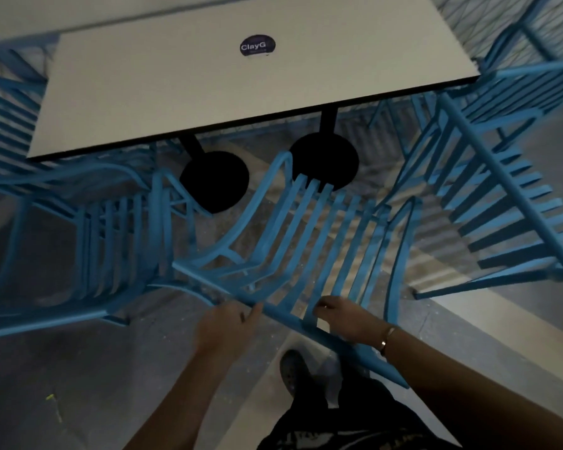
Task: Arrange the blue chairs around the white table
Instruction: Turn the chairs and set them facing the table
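— Grey floor (78, 384) with paler strips, and the light is dim. What's standing on it?
— One long white table (163, 92) on two round black bases (213, 180). Its top carries a dark sticker (257, 46) reading "ClayG".
— And the chairs?
— Blue, slatted. One chair (306, 228) sits at the near side, just before the bases, with its seat toward the table and its back slanting across. A left chair (111, 254) stands close beside it, partly under the table's corner. A right chair (501, 190) is at the table's right end. More blue slats show at the far left.
— Who has the middle one?
— A person standing behind it. The left hand (228, 323) grips the top rail (286, 316), thumb over it. The right hand (342, 319) curls its fingers over the same rail, between the slats. That wrist wears a bracelet (387, 339), and a dark shoe (294, 368) shows below.
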### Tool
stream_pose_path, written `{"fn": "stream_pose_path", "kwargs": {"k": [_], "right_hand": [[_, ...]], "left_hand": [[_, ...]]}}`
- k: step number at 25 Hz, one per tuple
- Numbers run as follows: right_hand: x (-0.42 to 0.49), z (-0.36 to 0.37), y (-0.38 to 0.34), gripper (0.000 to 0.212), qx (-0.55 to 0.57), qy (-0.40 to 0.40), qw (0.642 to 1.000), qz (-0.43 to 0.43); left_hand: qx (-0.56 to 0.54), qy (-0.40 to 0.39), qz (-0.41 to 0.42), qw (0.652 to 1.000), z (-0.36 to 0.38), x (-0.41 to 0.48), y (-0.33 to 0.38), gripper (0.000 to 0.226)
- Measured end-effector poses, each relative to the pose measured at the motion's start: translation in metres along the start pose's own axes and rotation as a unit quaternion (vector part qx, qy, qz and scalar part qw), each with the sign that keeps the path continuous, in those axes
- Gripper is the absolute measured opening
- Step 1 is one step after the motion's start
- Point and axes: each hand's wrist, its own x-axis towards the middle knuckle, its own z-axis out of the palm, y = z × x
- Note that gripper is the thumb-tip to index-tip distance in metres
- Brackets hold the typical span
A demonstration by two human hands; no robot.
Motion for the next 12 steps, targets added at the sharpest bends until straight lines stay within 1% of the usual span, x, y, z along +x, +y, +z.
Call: {"fn": "stream_pose_path", "kwargs": {"k": [2, 3, 4, 5, 7, 9, 10, 12], "right_hand": [[-0.012, -0.002, -0.002, 0.025, -0.012, 0.010, 1.000, -0.002], [-0.017, 0.002, -0.001, 0.025, -0.021, 0.012, 1.000, 0.002], [-0.022, 0.008, 0.002, 0.025, -0.029, 0.016, 0.999, 0.002], [-0.028, 0.015, 0.004, 0.025, -0.030, 0.026, 0.999, -0.006], [-0.042, 0.031, 0.009, 0.032, -0.062, 0.069, 0.994, -0.049], [-0.051, 0.043, 0.019, 0.046, -0.193, 0.105, 0.973, -0.075], [-0.055, 0.047, 0.023, 0.047, -0.262, 0.123, 0.955, -0.067], [-0.062, 0.052, 0.030, 0.041, -0.322, 0.145, 0.935, -0.038]], "left_hand": [[0.097, 0.072, 0.095, 0.988, -0.025, 0.020, -0.011, 0.062], [0.156, 0.085, 0.133, 0.975, -0.033, 0.036, -0.017, 0.071], [0.209, 0.060, 0.159, 0.963, -0.041, 0.050, -0.020, 0.082], [0.237, 0.007, 0.164, 0.957, -0.049, 0.060, -0.022, 0.093], [0.250, -0.095, 0.143, 0.953, -0.056, 0.072, -0.028, 0.107], [0.244, -0.112, 0.138, 0.953, -0.059, 0.074, -0.030, 0.112], [0.245, -0.105, 0.144, 0.953, -0.059, 0.073, -0.030, 0.112], [0.256, -0.089, 0.160, 0.949, -0.057, 0.066, -0.032, 0.112]]}}
